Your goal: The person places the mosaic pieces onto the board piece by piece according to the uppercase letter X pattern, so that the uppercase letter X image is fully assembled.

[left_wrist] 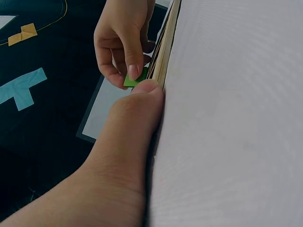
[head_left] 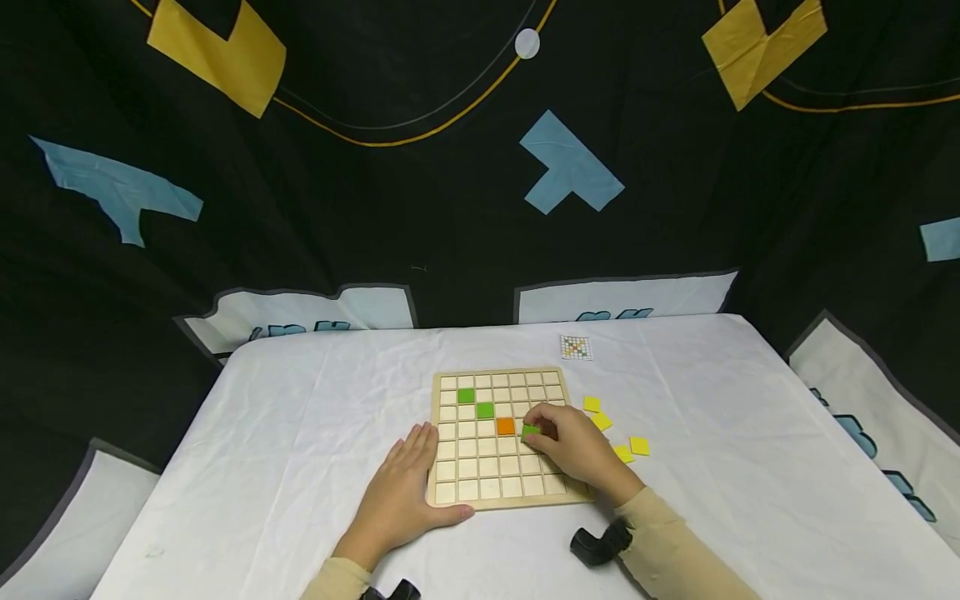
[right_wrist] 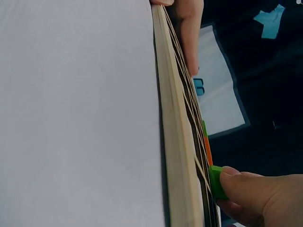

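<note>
A wooden grid board lies on the white table. Two green tiles, one of them the upper-left tile, and an orange tile sit in its squares, stepping down to the right. My right hand pinches another green tile between thumb and fingers, right of the orange one. That tile stands tilted at the grid in the right wrist view. With straight fingers, my left hand rests along the board's left edge, its thumb at the near edge.
Several loose yellow tiles, including a yellow tile, lie right of the board. A small card with a printed coloured grid lies behind it. A black curtain hangs beyond the table.
</note>
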